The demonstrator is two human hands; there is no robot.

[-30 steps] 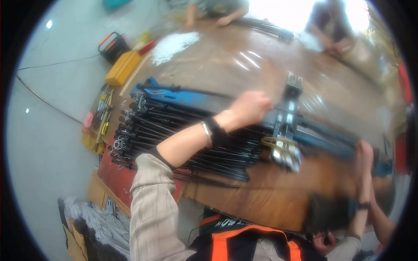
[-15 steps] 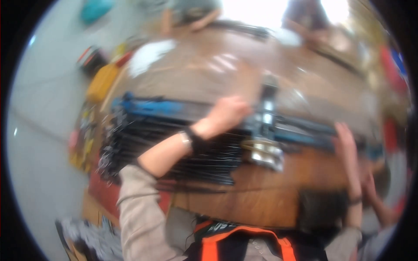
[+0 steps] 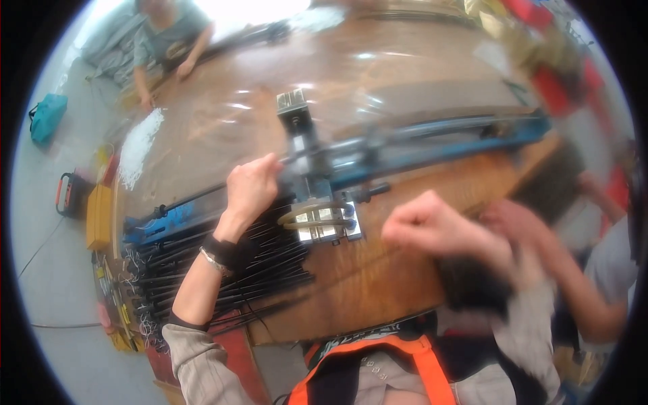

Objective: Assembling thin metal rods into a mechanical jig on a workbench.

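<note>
My left hand [image 3: 253, 183] is closed, its fingers curled beside a metal pneumatic fixture [image 3: 304, 145]; whatever they hold is hidden. Pale tubing [image 3: 297, 217] loops over the silver block [image 3: 316, 229] at the fixture's near end. My right hand [image 3: 422, 223] is closed in front of me, to the right of this block and apart from it. It is slightly blurred, and I cannot see what lies in its fingers. Many thin black rods [image 3: 270, 270] with pale strings at their left ends lie in a bundle below my left hand.
A long blue rail [image 3: 439, 150] crosses the wooden table [image 3: 378, 270]. A co-worker's hand [image 3: 513, 226] is beside my right wrist. Across the table, another person [image 3: 169, 47] works near a white pile [image 3: 140, 148]. A yellow box [image 3: 99, 216] stands at the left edge.
The view has swung to the right. My right hand has come in from the far right toward the fixture and its fingers have curled. My left hand stays closed beside the fixture.
</note>
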